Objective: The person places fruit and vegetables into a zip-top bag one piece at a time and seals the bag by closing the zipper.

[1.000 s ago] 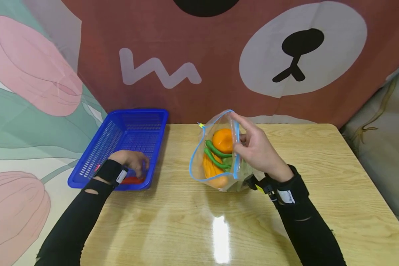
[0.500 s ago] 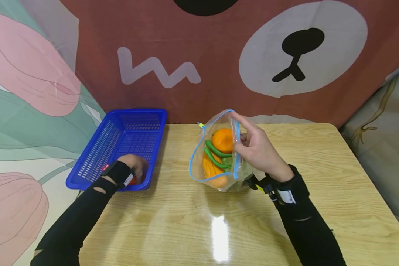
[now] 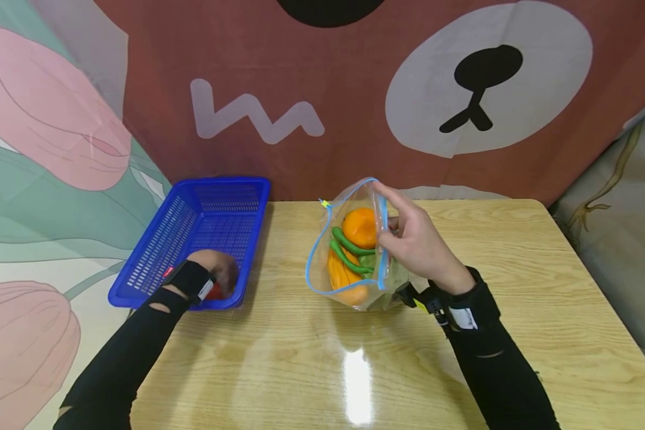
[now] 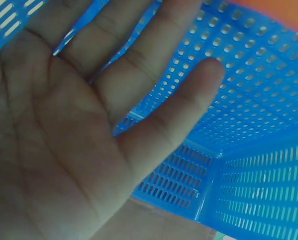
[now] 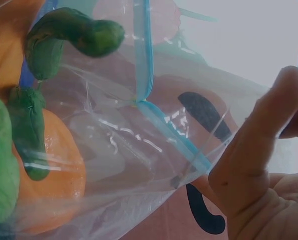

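Observation:
My left hand (image 3: 223,269) reaches into the near right corner of the blue plastic basket (image 3: 180,197), over a red object (image 3: 214,291) mostly hidden beneath it. In the left wrist view several fingers (image 4: 134,65) look fairly straight, but most fingertips are cut off, and an orange-red blur (image 4: 283,12) fills the upper corner. My right hand (image 3: 416,239) pinches the blue-edged rim of a clear zip bag (image 3: 316,251), holding its mouth wide. Inside lie an orange (image 3: 360,228), green chili peppers (image 3: 346,257) and a yellow-orange piece (image 3: 340,273) partly covered.
The wooden table (image 3: 279,358) carries the basket at left and the bag near its middle. A cloth printed with a bear (image 3: 355,107) hangs right behind the table. A small red label (image 3: 168,270) shows inside the basket.
My left hand has moved slightly right and lower inside the basket, now covering more of the red object. The right hand and the bag stay in place.

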`<state>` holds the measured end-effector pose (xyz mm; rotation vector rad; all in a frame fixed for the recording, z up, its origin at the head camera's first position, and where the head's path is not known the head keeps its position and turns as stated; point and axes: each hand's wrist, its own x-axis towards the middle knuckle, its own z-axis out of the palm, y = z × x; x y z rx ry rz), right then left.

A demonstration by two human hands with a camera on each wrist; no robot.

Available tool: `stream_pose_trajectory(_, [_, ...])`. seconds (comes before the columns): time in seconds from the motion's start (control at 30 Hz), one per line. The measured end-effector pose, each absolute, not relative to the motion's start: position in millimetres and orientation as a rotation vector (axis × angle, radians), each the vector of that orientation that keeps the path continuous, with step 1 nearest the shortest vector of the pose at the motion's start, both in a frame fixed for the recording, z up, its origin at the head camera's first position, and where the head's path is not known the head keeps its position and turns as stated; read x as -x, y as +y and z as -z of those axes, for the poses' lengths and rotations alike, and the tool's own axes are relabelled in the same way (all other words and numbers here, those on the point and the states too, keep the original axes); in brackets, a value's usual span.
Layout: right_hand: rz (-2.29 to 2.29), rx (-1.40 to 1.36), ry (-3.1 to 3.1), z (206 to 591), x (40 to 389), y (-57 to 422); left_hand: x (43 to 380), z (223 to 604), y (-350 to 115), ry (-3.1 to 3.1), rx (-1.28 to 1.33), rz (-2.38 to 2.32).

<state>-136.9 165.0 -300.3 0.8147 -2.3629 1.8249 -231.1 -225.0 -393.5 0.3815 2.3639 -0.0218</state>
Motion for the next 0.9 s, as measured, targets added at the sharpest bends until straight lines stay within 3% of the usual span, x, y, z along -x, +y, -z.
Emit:
stream_pose_trajectory(0.43, [-1.824, -0.837, -2.365, 300.7, 137.0, 165.1, 244.1, 384.4, -230.8, 2.601, -0.556, -0.121])
stream_pose_trajectory(0.9, [-1.832, -0.836, -2.362, 298.9, 137.5, 164.5, 234.7, 338.9, -208.0, 3.009, -0.805, -0.525])
